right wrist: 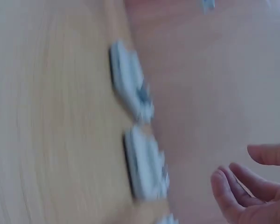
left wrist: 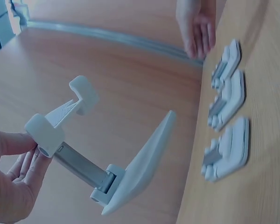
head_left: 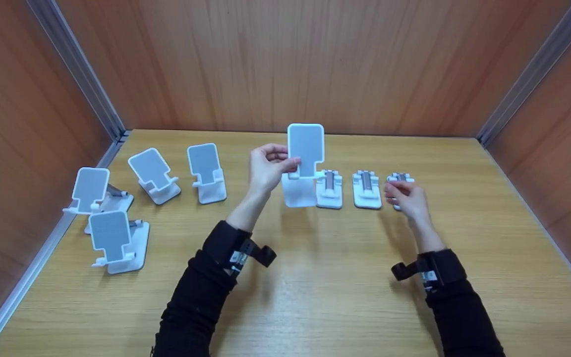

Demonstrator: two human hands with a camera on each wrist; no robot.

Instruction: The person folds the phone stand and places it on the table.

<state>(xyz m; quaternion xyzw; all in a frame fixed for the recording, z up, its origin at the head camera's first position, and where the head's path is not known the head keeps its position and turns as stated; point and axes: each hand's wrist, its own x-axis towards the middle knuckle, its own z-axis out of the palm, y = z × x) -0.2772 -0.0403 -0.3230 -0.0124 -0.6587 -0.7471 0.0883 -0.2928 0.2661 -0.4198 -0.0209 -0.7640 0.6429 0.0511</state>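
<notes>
My left hand (head_left: 268,171) pinches an unfolded white phone stand (head_left: 307,146) by the edge of its grey-padded cradle, thumb in front and fingers behind. The stand is held up off the table, its silver arm and flat base (left wrist: 144,163) extended in the left wrist view. My right hand (head_left: 407,198) is raised near the rightmost folded phone stand (head_left: 400,176) and partly covers it in the head view. Its fingers (right wrist: 224,186) are loosely bent, with nothing between them and the thumb. Two more folded phone stands, a middle one (head_left: 366,191) and a left one (head_left: 329,191), lie alongside.
On the left side of the table (head_left: 315,297) stand several unfolded phone stands: two at the back, one upright (head_left: 207,171) and one angled (head_left: 154,173), and two nearer the left wall, one behind (head_left: 90,188) and one in front (head_left: 112,238). Wooden panels (head_left: 315,64) enclose the table.
</notes>
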